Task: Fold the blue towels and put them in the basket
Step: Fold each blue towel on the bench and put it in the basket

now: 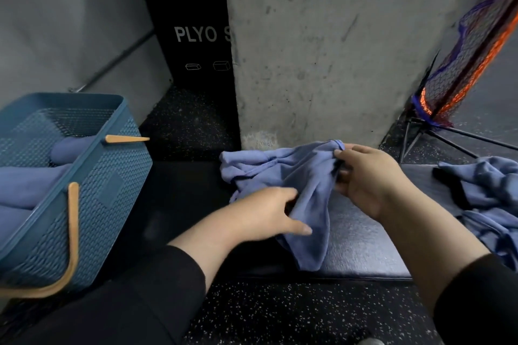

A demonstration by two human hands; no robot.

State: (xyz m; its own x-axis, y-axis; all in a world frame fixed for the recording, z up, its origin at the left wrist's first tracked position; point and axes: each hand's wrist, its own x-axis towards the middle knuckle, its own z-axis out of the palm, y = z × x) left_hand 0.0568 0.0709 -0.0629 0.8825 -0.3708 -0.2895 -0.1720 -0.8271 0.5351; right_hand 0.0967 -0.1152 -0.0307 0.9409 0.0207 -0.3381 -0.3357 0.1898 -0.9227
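Observation:
A crumpled blue towel (283, 173) lies on a black padded surface (361, 244) in front of a concrete pillar. My right hand (367, 179) pinches its upper right corner. My left hand (266, 213) grips the cloth lower down, near its middle. More blue towels (487, 196) are heaped at the right edge. A blue woven plastic basket (103, 185) with wooden handles stands at the left, with blue towels (22, 187) inside it.
The grey concrete pillar (322, 45) rises directly behind the towel. A black plyo box (193, 39) stands behind and to its left. An orange and purple net on a black frame (454, 78) leans at the right. Speckled rubber floor (294, 314) runs below the pad.

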